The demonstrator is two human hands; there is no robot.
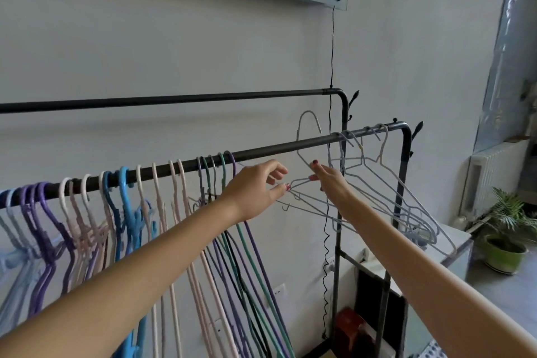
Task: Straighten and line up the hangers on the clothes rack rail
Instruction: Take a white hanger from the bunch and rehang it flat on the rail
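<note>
Here, left hand [255, 189] & right hand [328, 180] both pinch a light, springy wire hanger [308, 197] off the rail [276, 148]; best held nr its neck.

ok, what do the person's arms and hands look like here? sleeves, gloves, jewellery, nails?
Both forearms are bare as far as the frame shows: no sleeves, gloves, watch or bracelets. The left hand and the right hand carry no visible rings. Fingernails are painted dark red, visible on both hands. No tattoos or other markings show.
</note>
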